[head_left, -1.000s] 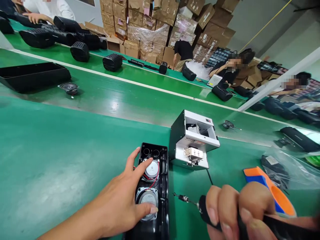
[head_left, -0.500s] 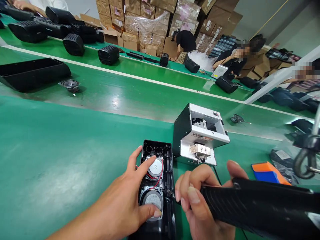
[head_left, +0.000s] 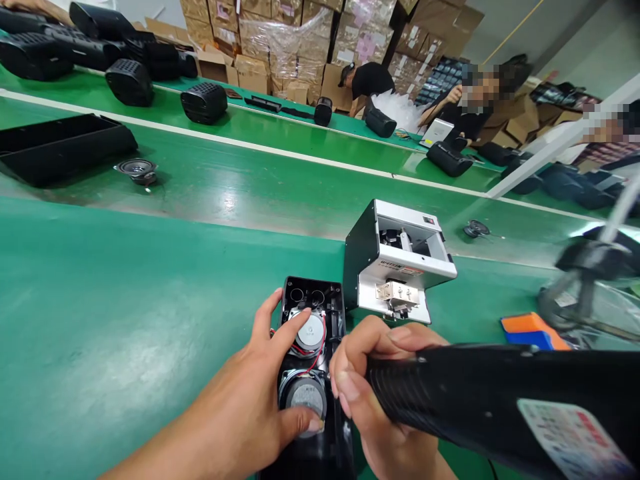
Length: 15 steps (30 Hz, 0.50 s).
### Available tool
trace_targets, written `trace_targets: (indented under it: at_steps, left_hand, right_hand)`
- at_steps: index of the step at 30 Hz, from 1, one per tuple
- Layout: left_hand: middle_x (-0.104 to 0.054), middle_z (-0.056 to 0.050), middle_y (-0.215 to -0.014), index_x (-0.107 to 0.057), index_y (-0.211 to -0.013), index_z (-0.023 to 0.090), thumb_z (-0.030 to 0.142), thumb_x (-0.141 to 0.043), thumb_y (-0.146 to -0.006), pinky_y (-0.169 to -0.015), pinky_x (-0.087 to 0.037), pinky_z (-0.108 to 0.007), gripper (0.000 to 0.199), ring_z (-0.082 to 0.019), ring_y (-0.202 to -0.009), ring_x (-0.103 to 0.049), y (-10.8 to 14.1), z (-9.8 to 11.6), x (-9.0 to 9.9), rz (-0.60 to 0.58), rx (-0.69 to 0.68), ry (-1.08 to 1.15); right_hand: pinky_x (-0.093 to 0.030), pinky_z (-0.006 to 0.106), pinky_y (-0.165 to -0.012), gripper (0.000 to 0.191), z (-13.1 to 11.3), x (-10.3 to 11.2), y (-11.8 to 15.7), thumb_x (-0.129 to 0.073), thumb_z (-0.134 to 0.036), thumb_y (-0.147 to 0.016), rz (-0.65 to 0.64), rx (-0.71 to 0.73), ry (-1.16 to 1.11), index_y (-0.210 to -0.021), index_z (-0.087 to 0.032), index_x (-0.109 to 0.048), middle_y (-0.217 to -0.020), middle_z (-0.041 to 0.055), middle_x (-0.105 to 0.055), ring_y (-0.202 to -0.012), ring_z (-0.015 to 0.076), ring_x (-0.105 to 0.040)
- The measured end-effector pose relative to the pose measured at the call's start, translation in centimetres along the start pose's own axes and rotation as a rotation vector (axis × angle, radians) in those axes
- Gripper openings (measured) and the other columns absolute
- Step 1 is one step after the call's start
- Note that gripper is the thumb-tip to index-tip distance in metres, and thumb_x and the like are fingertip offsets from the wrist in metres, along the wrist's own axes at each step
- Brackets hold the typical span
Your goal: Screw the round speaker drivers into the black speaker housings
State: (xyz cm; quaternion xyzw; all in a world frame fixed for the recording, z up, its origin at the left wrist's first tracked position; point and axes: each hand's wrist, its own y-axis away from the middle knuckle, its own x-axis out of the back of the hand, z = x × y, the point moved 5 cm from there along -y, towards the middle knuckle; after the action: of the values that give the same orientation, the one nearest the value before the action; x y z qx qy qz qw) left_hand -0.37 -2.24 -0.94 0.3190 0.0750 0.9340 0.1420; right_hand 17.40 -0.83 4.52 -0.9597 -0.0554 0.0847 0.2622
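Note:
A black speaker housing (head_left: 336, 297) lies lengthwise in front of me with two round speaker drivers in it, the upper driver (head_left: 311, 329) and the lower driver (head_left: 305, 395). Red and black wires run between them. My left hand (head_left: 250, 393) grips the housing from its left side, index finger on the upper driver and thumb on the lower one. Closed around the front of a black electric screwdriver (head_left: 480, 387) is my right hand (head_left: 380, 393). The tool points left at the housing beside the lower driver; my fingers mostly hide its tip.
A white and black screw feeder (head_left: 400, 260) stands just beyond the housing. An orange and blue object (head_left: 533, 330) lies to the right. Loose speakers (head_left: 137, 171) (head_left: 476, 229) and an open black shell (head_left: 65, 150) sit on the green line. Co-workers and stacked cartons (head_left: 285, 40) are behind.
My right hand and the screwdriver have moved left, closer to the lower driver, and the tool has rolled so a label shows. My left hand stays on the housing.

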Motion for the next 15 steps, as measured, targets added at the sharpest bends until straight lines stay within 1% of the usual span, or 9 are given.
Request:
trace_targets:
  at_steps: [3, 5, 8, 11, 13, 15]
  left_hand:
    - [0.01, 0.006, -0.193, -0.028, -0.176, 0.056, 0.03, -0.09, -0.079, -0.117, -0.063, -0.057, 0.119, -0.04, -0.148, -0.068, 0.02, -0.22, -0.09, 0.014, -0.018, -0.007]
    - [0.009, 0.004, -0.194, -0.029, -0.177, 0.055, 0.03, -0.091, -0.079, -0.119, -0.063, -0.057, 0.118, -0.04, -0.149, -0.066, 0.0, -0.33, -0.1, 0.02, -0.026, -0.01]
    - [0.008, 0.004, -0.194, -0.031, -0.176, 0.054, 0.028, -0.09, -0.08, -0.122, -0.06, -0.056, 0.117, -0.04, -0.153, -0.064, 0.0, -0.34, 0.05, 0.03, -0.035, 0.001]
    - [0.007, 0.003, -0.194, -0.031, -0.177, 0.053, 0.029, -0.089, -0.081, -0.122, -0.06, -0.056, 0.115, -0.041, -0.151, -0.065, 0.05, -0.28, 0.17, 0.018, -0.022, 0.024]
    - [0.003, 0.002, -0.195, -0.035, -0.176, 0.051, 0.029, -0.088, -0.083, -0.121, -0.06, -0.055, 0.109, -0.042, -0.151, -0.065, 0.08, -0.31, 0.19, 0.02, -0.021, 0.034]
    - [-0.005, 0.001, -0.194, -0.041, -0.174, 0.05, 0.029, -0.087, -0.084, -0.121, -0.061, -0.055, 0.103, -0.043, -0.152, -0.063, 0.03, -0.49, 0.32, 0.062, -0.052, 0.035]
  right_hand:
    - [-0.043, 0.023, -0.052, 0.043, 0.15, -0.59, -0.38, -0.068, -0.013, -0.11, -0.037, -0.004, -0.052, -0.14, -0.04, -0.054, -0.089, -0.0056, -0.055, -0.066, 0.013, -0.054]
    - [-0.045, 0.023, -0.054, 0.043, 0.37, -0.67, -0.44, -0.068, -0.014, -0.11, -0.042, -0.01, -0.065, -0.14, -0.041, -0.055, -0.09, -0.0054, -0.054, -0.067, 0.0131, -0.055]
    - [-0.048, 0.027, -0.06, 0.046, 0.61, -0.64, -0.4, -0.067, -0.012, -0.108, -0.063, 0.001, -0.036, -0.141, -0.041, -0.053, -0.092, -0.0052, -0.054, -0.071, 0.015, -0.056]
    - [-0.048, 0.028, -0.062, 0.047, 0.53, -0.47, -0.39, -0.066, -0.011, -0.106, -0.056, 0.021, 0.023, -0.14, -0.04, -0.051, -0.092, -0.005, -0.052, -0.071, 0.0165, -0.055]
    - [-0.051, 0.032, -0.065, 0.045, 0.47, -0.42, -0.25, -0.068, -0.013, -0.105, -0.037, 0.022, 0.088, -0.139, -0.039, -0.053, -0.091, -0.004, -0.055, -0.073, 0.0192, -0.058]
    - [-0.054, 0.036, -0.067, 0.042, 0.57, -0.58, 0.08, -0.07, -0.017, -0.106, -0.019, 0.02, 0.137, -0.14, -0.039, -0.055, -0.09, -0.003, -0.059, -0.074, 0.0215, -0.061]
